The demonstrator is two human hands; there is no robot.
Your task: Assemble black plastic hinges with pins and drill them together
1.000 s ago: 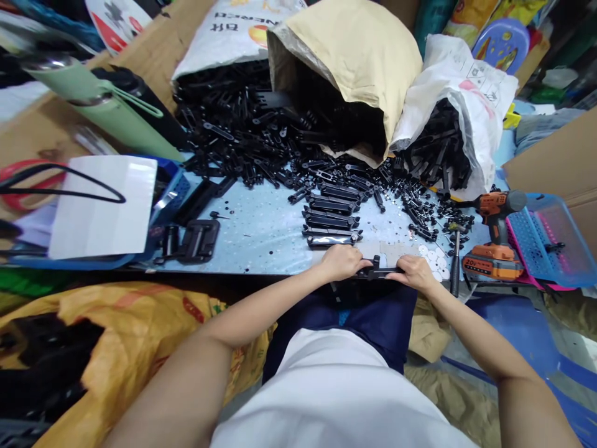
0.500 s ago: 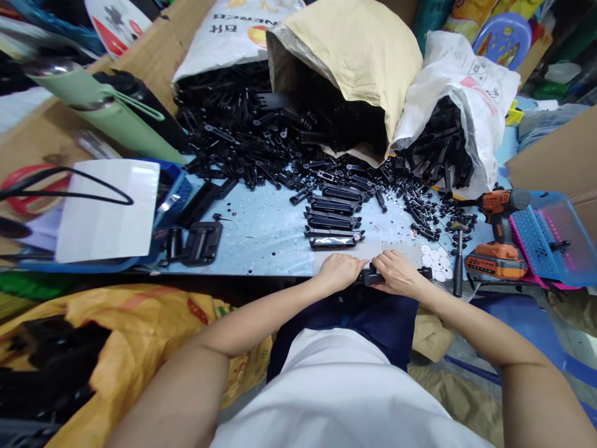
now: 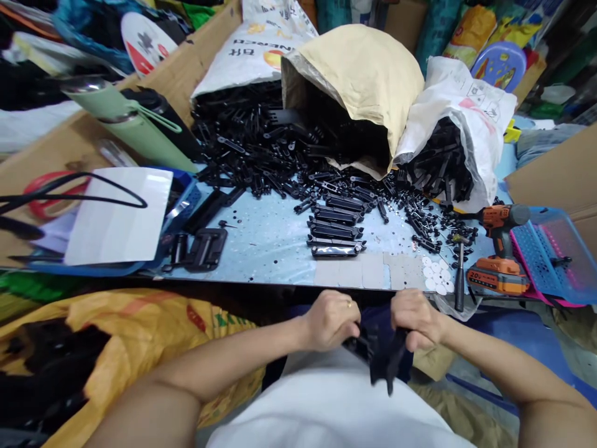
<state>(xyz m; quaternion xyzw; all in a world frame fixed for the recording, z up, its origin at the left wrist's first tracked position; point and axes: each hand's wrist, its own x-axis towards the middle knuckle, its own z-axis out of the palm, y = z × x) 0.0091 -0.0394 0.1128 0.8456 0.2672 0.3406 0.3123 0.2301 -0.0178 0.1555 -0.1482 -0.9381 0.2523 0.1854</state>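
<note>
Both my hands grip a black plastic bracket-like part above my lap, just off the table's front edge. My left hand is closed round its left end, and my right hand clasps the right end. The part is tilted, with a notched end pointing down towards my shirt; its exact kind is unclear. Beyond my hands, several assembled black plastic arms lie in a stacked row on the blue table. A black clamp-like piece rests to the left.
Open bags spill black parts across the back. On the right lie white discs, a hammer, an orange cordless drill and a blue basket. A green bottle leans at left, above a yellow sack.
Both hands have moved from the table's edge back towards my body, carrying the black part with them. It is now tilted downwards. The view has shifted slightly.
</note>
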